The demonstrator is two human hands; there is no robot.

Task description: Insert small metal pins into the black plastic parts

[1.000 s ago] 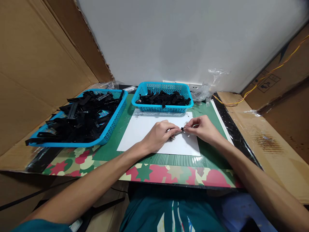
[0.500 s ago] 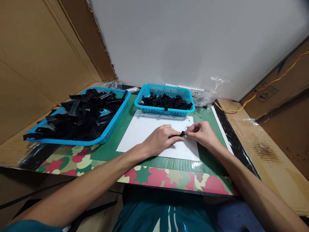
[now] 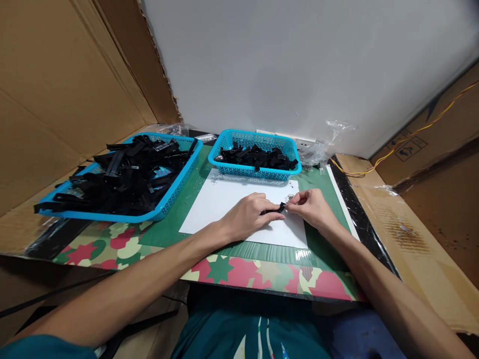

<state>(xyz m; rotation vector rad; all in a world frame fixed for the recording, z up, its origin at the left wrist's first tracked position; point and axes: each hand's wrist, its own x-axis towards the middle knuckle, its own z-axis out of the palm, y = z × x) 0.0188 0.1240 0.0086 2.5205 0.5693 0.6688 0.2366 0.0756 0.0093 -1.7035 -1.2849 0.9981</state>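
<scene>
Over a white sheet of paper (image 3: 224, 202), my left hand (image 3: 250, 214) grips a small black plastic part (image 3: 277, 209). My right hand (image 3: 310, 207) meets it from the right, its fingertips pinching something tiny at the part's end; what it pinches is too small to tell. A little pile of small metal bits (image 3: 289, 198) lies on the paper just behind the fingers. Both hands rest low on the paper.
A large blue basket (image 3: 170, 194) heaped with black plastic parts stands at the left. A smaller blue basket (image 3: 254, 172) with black parts stands behind the paper. Clear plastic bags (image 3: 318, 147) lie at the back right. Cardboard walls flank the green mat (image 3: 322, 239).
The hands have closed together on the black part and dropped lower onto the paper. The view has shifted slightly; baskets stay in place.
</scene>
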